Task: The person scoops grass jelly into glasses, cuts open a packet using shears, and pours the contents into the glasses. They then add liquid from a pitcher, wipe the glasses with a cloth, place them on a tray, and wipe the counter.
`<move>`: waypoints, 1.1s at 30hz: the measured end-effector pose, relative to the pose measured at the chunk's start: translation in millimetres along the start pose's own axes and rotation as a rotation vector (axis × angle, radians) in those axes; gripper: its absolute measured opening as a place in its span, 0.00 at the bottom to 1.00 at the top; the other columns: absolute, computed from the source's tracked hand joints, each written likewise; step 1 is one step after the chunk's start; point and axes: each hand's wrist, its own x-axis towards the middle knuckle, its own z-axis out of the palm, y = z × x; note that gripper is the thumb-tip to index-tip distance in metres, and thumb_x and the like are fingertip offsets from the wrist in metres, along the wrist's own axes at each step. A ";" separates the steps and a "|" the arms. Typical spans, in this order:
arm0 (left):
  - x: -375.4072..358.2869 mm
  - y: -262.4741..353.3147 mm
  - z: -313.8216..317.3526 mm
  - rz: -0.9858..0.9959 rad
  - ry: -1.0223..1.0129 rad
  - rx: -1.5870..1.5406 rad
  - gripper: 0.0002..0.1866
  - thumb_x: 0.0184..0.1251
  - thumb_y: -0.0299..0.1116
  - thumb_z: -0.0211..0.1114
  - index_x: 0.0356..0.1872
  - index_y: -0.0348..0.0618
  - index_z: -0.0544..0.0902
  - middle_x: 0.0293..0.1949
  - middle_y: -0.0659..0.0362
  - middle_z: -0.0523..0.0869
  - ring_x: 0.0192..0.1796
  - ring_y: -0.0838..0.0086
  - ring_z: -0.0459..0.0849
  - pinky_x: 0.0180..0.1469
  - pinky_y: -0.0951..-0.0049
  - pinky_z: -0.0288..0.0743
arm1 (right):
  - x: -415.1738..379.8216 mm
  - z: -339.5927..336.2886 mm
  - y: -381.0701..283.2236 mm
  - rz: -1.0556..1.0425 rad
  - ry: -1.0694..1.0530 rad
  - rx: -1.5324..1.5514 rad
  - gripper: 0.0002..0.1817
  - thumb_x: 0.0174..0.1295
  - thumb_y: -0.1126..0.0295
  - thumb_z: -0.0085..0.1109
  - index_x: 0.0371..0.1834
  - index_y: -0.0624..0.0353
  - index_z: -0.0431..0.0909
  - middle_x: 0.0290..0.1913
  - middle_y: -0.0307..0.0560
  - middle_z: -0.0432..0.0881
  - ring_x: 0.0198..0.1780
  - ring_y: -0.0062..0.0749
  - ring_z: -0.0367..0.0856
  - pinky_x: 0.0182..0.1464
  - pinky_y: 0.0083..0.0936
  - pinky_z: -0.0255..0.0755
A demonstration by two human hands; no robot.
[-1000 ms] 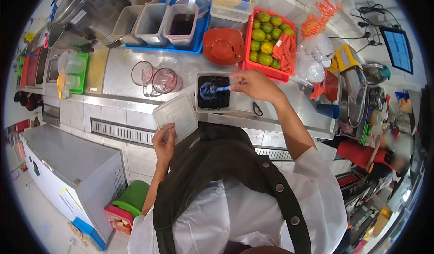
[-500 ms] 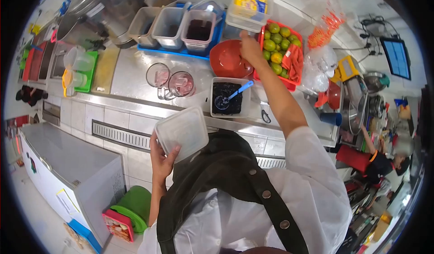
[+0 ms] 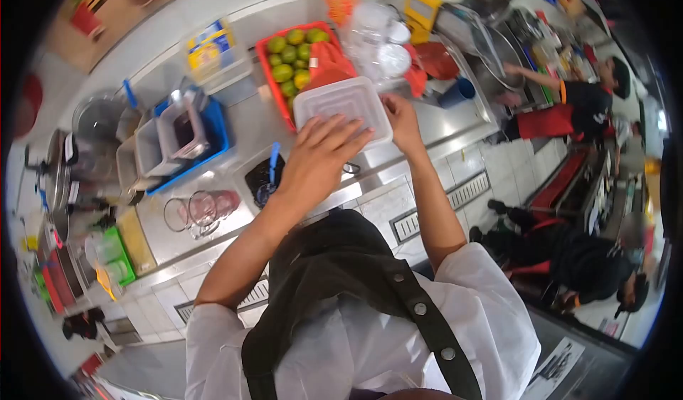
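Observation:
A translucent white square plastic lid [image 3: 338, 101] lies in front of the lime basket, overlapping its near corner. My left hand [image 3: 320, 151] rests on top of it with fingers spread flat. At the right edge of the lid, my right hand [image 3: 403, 124] has its fingers curled in against the rim. What lies under the lid is hidden. Just left of my left wrist is a container of black contents [image 3: 257, 186], partly covered by my forearm, with a blue-handled spoon [image 3: 274, 159] standing in it. Scissor handles [image 3: 351, 167] peek out below the lid.
Limes fill a red basket [image 3: 263, 65] with a red cloth [image 3: 329, 64] on it. To the left are two glass mugs [image 3: 203, 208] and a blue tray [image 3: 220, 133] of tubs. Plastic bags [image 3: 373, 33] and a blue cup [image 3: 455, 92] stand right. A co-worker [image 3: 587, 108] reaches over a pot.
My left hand has moved from holding the lid low at the left to lying on it over the counter. My right hand has left the orange bowl and come to the lid's edge. The view has turned.

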 end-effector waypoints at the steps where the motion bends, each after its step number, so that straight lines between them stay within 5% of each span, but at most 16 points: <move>1: 13.0 2.6 28.1 0.038 -0.071 0.015 0.29 0.60 0.23 0.61 0.66 0.52 0.79 0.68 0.61 0.79 0.71 0.59 0.74 0.75 0.51 0.57 | -19.9 -14.3 21.5 -0.009 0.069 -0.036 0.10 0.70 0.75 0.53 0.49 0.68 0.80 0.36 0.46 0.86 0.35 0.28 0.85 0.33 0.26 0.81; 5: 45.5 14.1 143.5 0.075 -0.347 0.033 0.28 0.65 0.30 0.61 0.68 0.54 0.76 0.68 0.62 0.78 0.73 0.62 0.70 0.77 0.39 0.49 | -80.0 -55.3 109.0 0.236 0.389 0.120 0.10 0.71 0.74 0.53 0.48 0.67 0.81 0.34 0.46 0.85 0.36 0.29 0.83 0.35 0.25 0.78; 6: 47.2 14.1 166.3 0.045 -0.421 0.034 0.28 0.66 0.32 0.61 0.69 0.54 0.75 0.68 0.61 0.78 0.74 0.62 0.69 0.76 0.36 0.47 | -87.8 -70.7 151.6 0.129 0.424 -0.041 0.10 0.70 0.74 0.53 0.48 0.66 0.82 0.35 0.46 0.85 0.35 0.27 0.82 0.34 0.25 0.76; 7: 45.8 14.8 191.4 0.016 -0.391 0.015 0.29 0.66 0.35 0.63 0.70 0.54 0.74 0.69 0.60 0.77 0.75 0.62 0.68 0.76 0.34 0.46 | -91.9 -85.2 185.2 0.017 0.446 -0.192 0.10 0.70 0.74 0.53 0.48 0.65 0.82 0.35 0.45 0.85 0.34 0.26 0.82 0.32 0.24 0.75; 8: 42.7 17.5 208.2 -0.017 -0.364 0.003 0.30 0.66 0.39 0.65 0.71 0.54 0.73 0.69 0.58 0.76 0.75 0.62 0.67 0.75 0.32 0.45 | -93.7 -89.9 170.9 0.176 0.442 -0.111 0.10 0.70 0.75 0.53 0.48 0.65 0.83 0.35 0.45 0.85 0.33 0.25 0.81 0.31 0.23 0.74; 9: 42.3 27.0 200.3 -0.045 -0.360 0.029 0.35 0.64 0.46 0.68 0.72 0.53 0.71 0.71 0.55 0.74 0.76 0.61 0.65 0.76 0.33 0.44 | -94.3 -95.2 155.7 0.336 0.434 -0.038 0.11 0.69 0.75 0.53 0.48 0.65 0.83 0.36 0.45 0.85 0.32 0.24 0.80 0.31 0.23 0.74; 11: 25.6 33.9 195.2 -0.006 -0.210 -0.090 0.36 0.64 0.48 0.69 0.72 0.51 0.71 0.69 0.53 0.75 0.73 0.59 0.69 0.76 0.43 0.54 | -88.9 -109.5 171.7 0.335 0.402 0.029 0.12 0.69 0.75 0.52 0.50 0.65 0.82 0.36 0.43 0.85 0.31 0.20 0.78 0.30 0.21 0.72; 13: -5.1 33.7 174.9 -0.117 -0.460 -0.541 0.33 0.67 0.47 0.68 0.71 0.48 0.72 0.66 0.50 0.78 0.70 0.57 0.73 0.73 0.51 0.62 | -75.5 -122.5 183.7 0.429 0.361 -0.102 0.14 0.68 0.75 0.53 0.53 0.67 0.80 0.33 0.46 0.85 0.34 0.30 0.82 0.37 0.27 0.76; 14: -23.6 33.2 162.9 -0.165 -0.572 -0.776 0.32 0.69 0.46 0.67 0.70 0.47 0.73 0.65 0.49 0.79 0.68 0.57 0.75 0.72 0.55 0.65 | -67.3 -128.8 211.4 0.350 0.408 -0.430 0.18 0.64 0.77 0.56 0.57 0.66 0.78 0.40 0.55 0.85 0.41 0.44 0.85 0.46 0.35 0.78; 16: -77.8 22.1 149.4 -0.324 -0.635 -0.968 0.26 0.71 0.45 0.65 0.65 0.41 0.78 0.58 0.48 0.84 0.58 0.59 0.83 0.64 0.61 0.74 | -49.3 -95.4 145.8 -0.014 0.558 -0.864 0.20 0.61 0.77 0.58 0.59 0.65 0.77 0.47 0.58 0.83 0.45 0.50 0.85 0.52 0.39 0.77; 17: -114.3 12.9 145.2 -0.420 -0.578 -1.021 0.25 0.72 0.45 0.65 0.63 0.40 0.79 0.57 0.49 0.84 0.57 0.61 0.84 0.62 0.64 0.76 | -38.8 -69.0 106.6 -0.216 0.630 -1.068 0.22 0.60 0.77 0.59 0.59 0.65 0.77 0.51 0.60 0.82 0.48 0.53 0.85 0.55 0.40 0.76; 20: -237.9 -14.5 154.9 -0.753 -0.246 -1.189 0.23 0.74 0.44 0.64 0.61 0.39 0.77 0.52 0.51 0.85 0.53 0.65 0.86 0.56 0.68 0.80 | -12.2 20.9 43.8 -0.287 0.057 -0.535 0.22 0.61 0.74 0.62 0.60 0.61 0.77 0.56 0.56 0.80 0.48 0.47 0.84 0.52 0.37 0.78; 23: -271.4 -8.8 109.5 -1.568 0.384 -1.542 0.24 0.74 0.41 0.64 0.63 0.45 0.68 0.54 0.48 0.82 0.50 0.60 0.87 0.50 0.65 0.83 | -7.7 134.7 -28.4 -0.259 -0.413 -0.357 0.17 0.62 0.70 0.65 0.55 0.58 0.79 0.52 0.55 0.80 0.42 0.46 0.84 0.46 0.38 0.78; 26: -233.8 -1.6 61.6 -1.538 0.776 -1.715 0.24 0.75 0.38 0.64 0.61 0.50 0.60 0.53 0.48 0.78 0.46 0.55 0.88 0.46 0.62 0.85 | -7.7 188.9 -56.4 -0.450 -0.578 -0.748 0.15 0.61 0.69 0.68 0.49 0.60 0.79 0.45 0.55 0.81 0.39 0.48 0.83 0.43 0.38 0.77; 29: -209.5 -16.8 73.4 -1.558 0.857 -1.600 0.19 0.75 0.38 0.63 0.54 0.51 0.60 0.49 0.52 0.75 0.46 0.54 0.88 0.45 0.63 0.86 | -13.9 208.1 -62.2 -0.381 -0.620 -0.549 0.13 0.58 0.68 0.69 0.42 0.61 0.79 0.39 0.55 0.80 0.40 0.53 0.81 0.45 0.42 0.76; 33: -214.3 -44.0 83.1 -1.394 0.987 -1.627 0.15 0.74 0.35 0.63 0.43 0.51 0.62 0.42 0.57 0.75 0.42 0.58 0.87 0.45 0.64 0.86 | -40.1 226.0 -67.5 0.036 -0.851 -0.206 0.11 0.63 0.68 0.66 0.42 0.63 0.79 0.42 0.57 0.83 0.44 0.53 0.83 0.46 0.41 0.76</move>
